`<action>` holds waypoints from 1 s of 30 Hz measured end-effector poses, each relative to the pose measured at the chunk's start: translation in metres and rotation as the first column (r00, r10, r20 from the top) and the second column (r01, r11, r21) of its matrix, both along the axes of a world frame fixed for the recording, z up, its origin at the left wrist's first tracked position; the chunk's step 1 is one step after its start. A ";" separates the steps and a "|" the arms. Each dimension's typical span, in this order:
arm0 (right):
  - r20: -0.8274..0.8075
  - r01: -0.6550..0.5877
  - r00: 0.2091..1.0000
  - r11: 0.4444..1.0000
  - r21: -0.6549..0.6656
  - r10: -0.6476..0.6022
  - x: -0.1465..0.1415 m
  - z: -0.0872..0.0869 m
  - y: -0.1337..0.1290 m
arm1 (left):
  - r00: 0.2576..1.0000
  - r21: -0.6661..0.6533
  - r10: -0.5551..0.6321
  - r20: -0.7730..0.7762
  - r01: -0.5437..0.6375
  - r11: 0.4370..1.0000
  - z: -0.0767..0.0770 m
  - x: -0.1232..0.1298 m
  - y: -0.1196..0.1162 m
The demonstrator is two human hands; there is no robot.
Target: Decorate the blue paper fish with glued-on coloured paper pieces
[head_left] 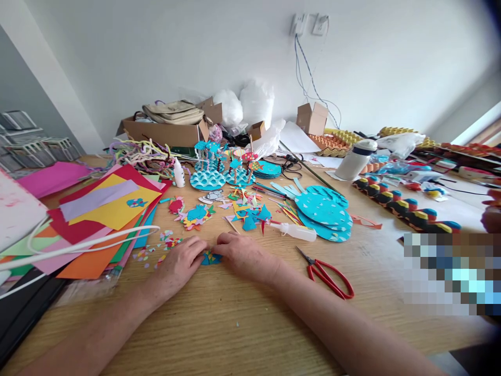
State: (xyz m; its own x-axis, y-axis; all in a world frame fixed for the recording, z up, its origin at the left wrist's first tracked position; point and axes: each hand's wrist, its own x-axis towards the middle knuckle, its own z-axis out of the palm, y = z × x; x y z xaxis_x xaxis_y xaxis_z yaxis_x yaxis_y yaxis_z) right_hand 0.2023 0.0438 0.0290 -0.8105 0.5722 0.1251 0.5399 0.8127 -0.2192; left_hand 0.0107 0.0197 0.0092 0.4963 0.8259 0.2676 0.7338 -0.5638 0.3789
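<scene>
My left hand (183, 265) and my right hand (246, 257) meet over the tabletop. Between them lies a small blue paper cutout (212, 258) with yellow and other coloured bits on it; both sets of curled fingers press on it and hide most of its shape. Left of it are scattered small paper dots and triangles (151, 253). Just beyond my hands lie decorated paper fish (196, 215) and loose paper scraps (250, 215). A clear glue bottle (298, 231) rests on its side to the right, and red-handled scissors (331, 279) lie nearby with their blades closed.
Coloured paper sheets (113, 201) and a white cable (90, 245) are at left. Blue paper discs (324, 214) are stacked at right. Finished-looking sea ornaments (207, 179), a white bottle (179, 174) and a cardboard box (164, 133) stand behind. Another person's hand (492, 211) shows at the right edge.
</scene>
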 end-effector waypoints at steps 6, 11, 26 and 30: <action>-0.092 -0.008 0.996 0.994 -0.105 -0.002 0.002 0.002 0.002 | 1.000 0.020 -0.005 0.020 0.004 1.000 -0.003 -0.002 0.001; -0.056 -0.003 0.998 0.997 -0.074 -0.001 0.002 0.000 0.001 | 1.000 0.018 -0.008 0.015 0.008 1.000 -0.004 -0.002 0.001; -0.020 0.001 1.000 0.999 -0.036 -0.001 0.000 0.000 -0.002 | 1.000 0.024 0.000 0.005 0.000 1.000 -0.002 -0.001 0.001; 0.013 0.018 1.000 1.000 0.000 -0.018 -0.001 -0.001 -0.003 | 1.000 0.031 -0.009 0.005 0.009 0.999 -0.004 -0.001 0.001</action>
